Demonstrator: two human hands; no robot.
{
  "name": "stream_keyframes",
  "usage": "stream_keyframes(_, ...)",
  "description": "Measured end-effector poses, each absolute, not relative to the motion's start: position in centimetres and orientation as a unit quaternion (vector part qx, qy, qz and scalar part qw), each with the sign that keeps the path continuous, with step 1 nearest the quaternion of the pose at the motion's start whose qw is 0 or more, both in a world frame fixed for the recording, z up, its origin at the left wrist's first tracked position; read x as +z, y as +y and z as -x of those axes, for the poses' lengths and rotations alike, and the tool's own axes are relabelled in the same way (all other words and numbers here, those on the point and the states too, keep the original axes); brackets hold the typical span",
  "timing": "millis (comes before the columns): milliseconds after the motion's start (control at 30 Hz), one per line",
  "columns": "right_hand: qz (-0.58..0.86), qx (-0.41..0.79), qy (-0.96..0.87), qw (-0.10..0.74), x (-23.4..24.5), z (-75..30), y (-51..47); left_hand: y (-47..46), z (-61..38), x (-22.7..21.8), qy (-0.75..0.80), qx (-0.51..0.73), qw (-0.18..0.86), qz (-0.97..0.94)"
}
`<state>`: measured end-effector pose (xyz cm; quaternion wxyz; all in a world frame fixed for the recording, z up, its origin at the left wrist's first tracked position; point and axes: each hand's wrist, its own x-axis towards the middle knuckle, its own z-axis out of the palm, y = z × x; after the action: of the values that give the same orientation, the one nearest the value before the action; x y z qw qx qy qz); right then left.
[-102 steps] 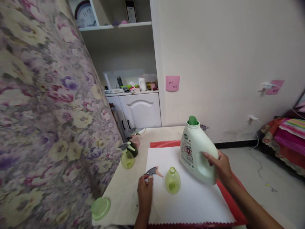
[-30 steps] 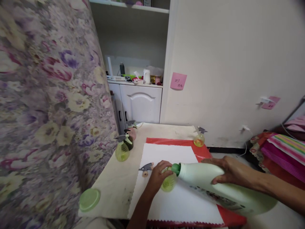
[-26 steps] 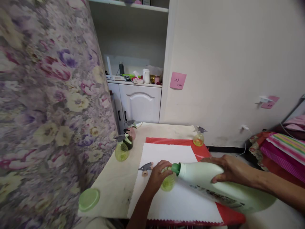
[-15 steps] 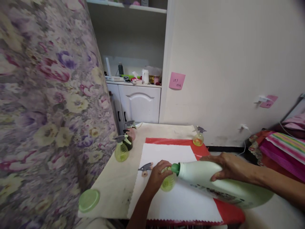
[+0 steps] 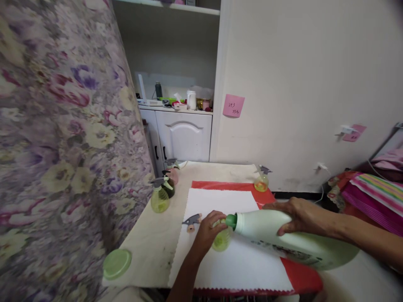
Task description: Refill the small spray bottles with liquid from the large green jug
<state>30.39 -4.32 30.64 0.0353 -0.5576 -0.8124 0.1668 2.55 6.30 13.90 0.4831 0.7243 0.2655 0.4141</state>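
My left hand point(image 5: 210, 233) is closed around the neck of a small yellow-green spray bottle point(image 5: 222, 241), whose spray head is off. The bottle stands on a white sheet with zigzag edges point(image 5: 248, 268). My right hand point(image 5: 304, 218) grips a big pale-green detergent bottle point(image 5: 264, 224), tilted nearly level. Its green spout point(image 5: 231, 221) is at the small bottle's mouth; whether liquid is flowing I cannot tell. To the left of my left hand, a grey spray head point(image 5: 192, 221) lies on the sheet. A round green lid point(image 5: 117, 264) rests at the table's near left corner.
Spray bottles stand along the table's left side: yellow-green point(image 5: 160, 199), dark point(image 5: 170, 186) and pink point(image 5: 173, 174). Another spray bottle point(image 5: 261, 181) with orange-yellow liquid is at the back right. A floral curtain point(image 5: 69, 147) hangs at the left, and a white cabinet point(image 5: 187, 136) stands behind.
Both hands keep their hold, with the spout still at the small bottle's mouth. The camera view has shifted very slightly; nothing else visibly differs.
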Motion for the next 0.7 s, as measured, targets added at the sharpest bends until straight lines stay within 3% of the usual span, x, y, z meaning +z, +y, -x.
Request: stream_keyframes(700, 0.564, 0.162, -0.809, 0.013, 31.8, -29.9, -4.4, 5.9, -2.6, 14.5, 0.274, 0.411, 0.484, -0.722)
